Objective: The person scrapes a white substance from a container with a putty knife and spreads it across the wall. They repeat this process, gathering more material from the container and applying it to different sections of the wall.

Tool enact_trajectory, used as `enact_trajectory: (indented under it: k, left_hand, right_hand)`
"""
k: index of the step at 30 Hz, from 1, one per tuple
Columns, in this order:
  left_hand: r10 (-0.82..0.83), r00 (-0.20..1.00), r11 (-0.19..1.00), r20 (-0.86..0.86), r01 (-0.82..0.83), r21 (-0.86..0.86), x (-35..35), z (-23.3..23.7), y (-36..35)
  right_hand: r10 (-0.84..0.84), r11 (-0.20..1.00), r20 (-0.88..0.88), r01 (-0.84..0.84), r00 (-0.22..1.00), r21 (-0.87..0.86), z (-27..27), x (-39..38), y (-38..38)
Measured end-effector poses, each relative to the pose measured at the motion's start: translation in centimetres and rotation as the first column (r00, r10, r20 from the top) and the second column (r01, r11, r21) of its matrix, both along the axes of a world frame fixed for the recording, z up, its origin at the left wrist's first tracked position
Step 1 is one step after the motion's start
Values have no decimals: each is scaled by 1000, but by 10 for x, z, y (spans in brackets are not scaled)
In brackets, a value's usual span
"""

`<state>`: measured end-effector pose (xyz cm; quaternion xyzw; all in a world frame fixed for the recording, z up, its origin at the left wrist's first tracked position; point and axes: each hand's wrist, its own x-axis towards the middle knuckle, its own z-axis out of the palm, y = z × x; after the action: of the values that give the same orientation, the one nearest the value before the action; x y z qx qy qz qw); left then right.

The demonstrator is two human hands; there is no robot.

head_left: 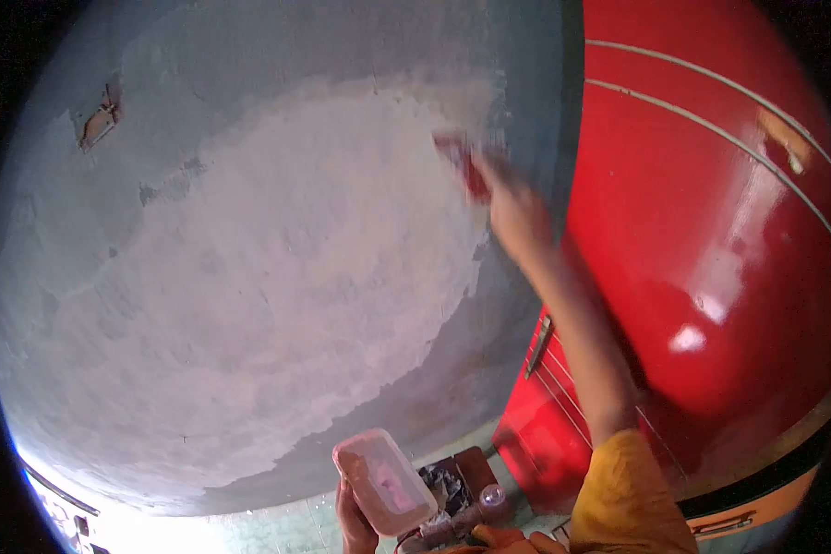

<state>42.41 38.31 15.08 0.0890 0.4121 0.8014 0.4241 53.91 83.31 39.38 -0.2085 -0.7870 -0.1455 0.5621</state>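
Observation:
My right hand (519, 214) grips a red flat scraper (459, 164), its blade against the wall or very close to it; hand and tool are a little blurred. The scraper is at the upper right edge of a large pale, smeared patch (295, 240) on the grey wall (203, 55). Low in the view, my left hand (355, 519) holds a clear rectangular plastic tub (415, 520) by its left side, tilted toward me. Inside the tub is some pinkish paste (392, 485). The fingers under the tub are partly hidden.
A glossy red cabinet (665, 203) with pale trim stands close on the right, beside my forearm. An open recess (99, 122) is in the wall at upper left. Below are a black plastic bag (448, 485), a clear round object (492, 496) and green floor tiles (286, 528).

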Motion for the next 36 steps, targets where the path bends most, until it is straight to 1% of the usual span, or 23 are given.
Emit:
enact_trajectory:
  k: [2, 3, 4, 6, 7, 9, 11, 12, 13, 14, 15, 16, 18, 19, 20, 21, 23, 25, 27, 29, 32, 34, 36]
  left_hand:
    - [-29, 999, 998, -22, 30, 62, 3, 4, 1]
    - [-48, 998, 995, -36, 51, 89, 4, 5, 0]
    - [-62, 998, 994, -28, 64, 90, 3, 3, 0]
    - [-86, 996, 991, -28, 89, 99, -2, -1, 3]
    - [-89, 996, 992, -10, 89, 89, -4, -1, 5]
    - [-93, 995, 994, 29, 90, 69, -5, -2, 7]
    - [-77, 995, 997, -62, 76, -20, -9, -15, 5]
    - [-68, 992, 996, -108, 61, -68, -12, -22, 4]
    - [-74, 991, 997, -108, 73, -12, -15, -28, 4]
    - [-80, 991, 995, -107, 85, 44, -19, -35, 4]
    - [-86, 990, 990, -108, 97, 102, -23, -37, 5]
    - [-79, 991, 994, -105, 87, 71, -26, -36, 7]
    - [-71, 994, 997, -86, 71, 0, -23, -36, 2]
    - [-77, 993, 997, -84, 80, 23, -20, -30, -1]
    - [-84, 993, 995, -77, 88, 53, -16, -21, 1]
    - [-90, 993, 992, -74, 96, 79, -12, -16, 0]
    - [-98, 991, 993, -88, 103, 54, -16, -23, 5]
    - [-96, 992, 995, -84, 96, 3, -15, -19, 6]
    - [-76, 995, 995, -57, 73, -64, -7, -5, 9]
    - [-78, 996, 997, -52, 78, 1, -8, -14, 7]
    - [-48, 998, 998, -43, 49, 31, -4, -15, 6]
    - [-28, 999, 999, -35, 29, 43, -2, -15, 1]
    - [-14, 1000, 998, -28, 16, 67, -2, -11, -2]
  right_hand:
    - [51, 999, 30, -51, 998, 0, -67, 5, -15]
    - [79, 997, 55, -80, 995, 18, -78, 10, -23]
    - [61, 998, 78, -58, 995, -35, -69, 13, -26]
    - [29, 992, 112, -14, 993, -128, -31, 20, -45]
    - [96, 974, 31, -87, 995, -208, 24, 22, -62]
    - [38, 994, -118, -26, 992, 104, 101, 17, -32]
    - [72, 956, -189, -14, 979, 294, 168, 16, -3]
    - [52, 960, -162, -4, 985, 279, 181, 14, 12]
    - [32, 965, -133, 4, 991, 261, 186, 11, 30]
    - [13, 970, -100, 12, 995, 244, 184, 5, 43]
    - [25, 987, -76, -12, 997, 160, 168, 3, 41]
    - [38, 997, -50, -34, 998, 72, 140, 2, 32]
    - [51, 987, -34, -46, 998, 151, 70, 2, 22]
    - [62, 991, -9, -61, 998, 122, 35, 5, 6]
    - [73, 992, 20, -75, 997, 98, 15, 10, -6]
    - [67, 997, 50, -69, 997, 35, 12, 15, -15]
    - [62, 995, 100, -54, 993, -83, 20, 25, -33]
    - [-3, 1000, 34, 4, 999, -12, 75, 25, -22]
    - [-104, 994, -21, 104, 994, 22, 158, 27, -25]
    - [-64, 969, -138, 95, 988, 228, 215, 21, 7]
    - [27, 957, -62, -8, 998, 290, 209, 6, 35]
    - [-52, 999, 39, 51, 998, 19, 157, 8, 13]
    - [79, 980, -10, -76, 997, 184, 77, 2, 10]
